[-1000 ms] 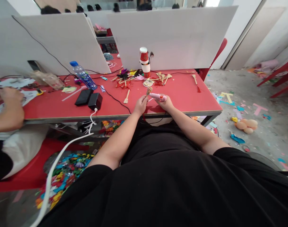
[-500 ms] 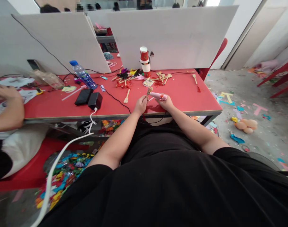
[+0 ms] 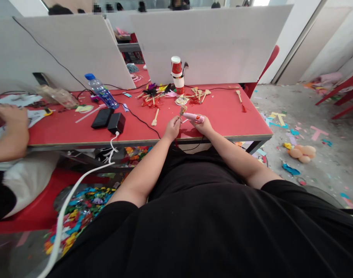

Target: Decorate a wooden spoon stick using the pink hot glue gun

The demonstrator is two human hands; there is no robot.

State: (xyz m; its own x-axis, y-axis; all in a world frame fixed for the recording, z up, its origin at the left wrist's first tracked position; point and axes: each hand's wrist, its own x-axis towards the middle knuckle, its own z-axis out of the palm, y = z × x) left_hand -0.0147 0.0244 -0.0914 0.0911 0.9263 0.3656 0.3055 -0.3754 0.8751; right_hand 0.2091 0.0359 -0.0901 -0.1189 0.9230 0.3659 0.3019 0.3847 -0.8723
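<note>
Close to the table's front edge, my left hand (image 3: 173, 127) is closed round the handle of a small wooden stick with a broad decorated head (image 3: 183, 110). My right hand (image 3: 202, 125) grips a pink glue gun (image 3: 193, 117), its nozzle pointing left at that head. Whether the nozzle touches it, I cannot tell. A dark cord hangs below the glue gun. Beyond my hands lies a small round dish (image 3: 181, 100) with bits in it. Similar wooden sticks with red tassels (image 3: 199, 94) lie behind it, one more (image 3: 241, 101) at the right, another (image 3: 155, 117) to the left.
Stacked paper cups (image 3: 176, 67) with brushes stand before a white board (image 3: 211, 46). Left on the red table (image 3: 234, 125) are feathers (image 3: 156, 90), a blue-capped bottle (image 3: 102, 92), a black box (image 3: 116, 123) and cables. A co-worker's arm (image 3: 14, 127) rests far left. Scraps litter the floor.
Almost nothing differs: both hands keep their hold and place, with the glue gun still at the stick's head. The co-worker's hand at the left has shifted slightly.
</note>
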